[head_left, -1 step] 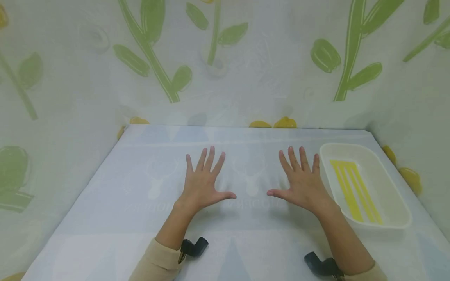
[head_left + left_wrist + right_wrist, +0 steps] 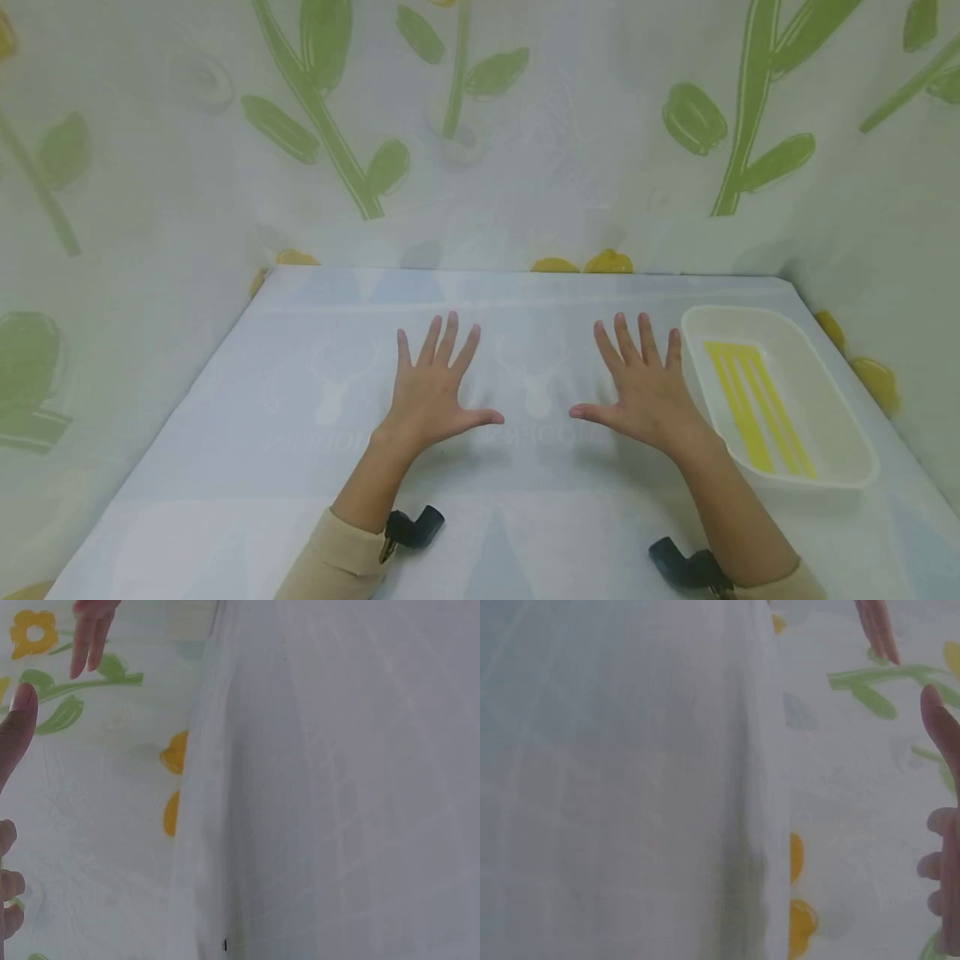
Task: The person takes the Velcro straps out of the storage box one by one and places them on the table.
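My left hand [image 2: 429,390] is held over the table, left of centre, with its fingers straight and spread and the thumb stretched inward. Mirroring it, my right hand [image 2: 647,392] has its fingers fanned out and its thumb toward the other hand. Neither palm shows anything in it. Close by the right hand and forearm is a white tray [image 2: 813,392] with yellow strips [image 2: 738,408] on its floor; whether they are loose or printed I cannot tell. The left wrist view catches the left thumb [image 2: 19,727], and the right wrist view catches the right thumb [image 2: 941,727].
A pale patterned cloth [image 2: 225,417] covers the table. Behind it and at both sides hang light curtains [image 2: 570,150] with green leaves and yellow flowers. A black curved piece is strapped at each wrist, the left one [image 2: 416,527] and the right one [image 2: 682,567].
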`<act>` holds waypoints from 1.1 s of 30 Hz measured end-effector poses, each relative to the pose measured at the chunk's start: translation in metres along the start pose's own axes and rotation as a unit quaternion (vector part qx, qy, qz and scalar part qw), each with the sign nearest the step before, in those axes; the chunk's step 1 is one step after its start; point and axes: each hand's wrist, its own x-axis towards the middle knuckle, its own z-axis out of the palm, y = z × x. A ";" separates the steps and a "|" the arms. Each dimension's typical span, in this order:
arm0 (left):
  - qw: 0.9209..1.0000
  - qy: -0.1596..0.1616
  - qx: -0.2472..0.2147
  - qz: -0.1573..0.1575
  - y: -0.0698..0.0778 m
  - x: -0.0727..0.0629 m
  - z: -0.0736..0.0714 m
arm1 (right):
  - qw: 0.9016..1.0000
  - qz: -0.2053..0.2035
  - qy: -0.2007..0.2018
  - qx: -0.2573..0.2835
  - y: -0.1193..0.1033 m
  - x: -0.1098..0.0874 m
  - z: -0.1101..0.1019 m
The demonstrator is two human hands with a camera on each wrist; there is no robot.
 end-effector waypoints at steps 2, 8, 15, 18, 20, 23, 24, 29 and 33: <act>1.000 -0.001 0.000 0.001 0.000 0.000 0.000 | 1.000 0.000 0.000 0.001 0.000 0.000 -0.001; 1.000 -0.008 -0.006 0.000 0.001 -0.001 -0.002 | 1.000 0.008 -0.013 0.007 -0.001 -0.001 -0.002; 1.000 -0.013 -0.014 0.000 0.001 0.000 -0.001 | 1.000 0.017 -0.022 0.005 0.000 -0.002 -0.003; 1.000 -0.010 -0.020 0.000 0.002 0.002 -0.001 | 0.999 0.021 -0.025 0.004 0.002 -0.002 -0.005; 1.000 -0.011 -0.026 0.001 0.002 0.004 -0.001 | 0.999 0.023 -0.022 0.000 0.004 -0.002 -0.006; 0.999 -0.015 -0.039 0.003 0.004 0.007 -0.001 | 1.000 0.025 -0.019 -0.001 0.007 -0.004 -0.008; 0.999 -0.019 -0.041 0.003 0.005 0.008 -0.001 | 0.999 0.027 -0.019 0.000 0.009 -0.005 -0.008; 0.998 -0.033 -0.046 0.005 0.009 0.012 0.002 | 0.999 0.035 -0.024 0.010 0.014 -0.010 -0.009; 0.998 -0.025 -0.049 0.016 0.013 0.015 0.003 | 0.999 0.042 -0.019 0.018 0.016 -0.013 -0.009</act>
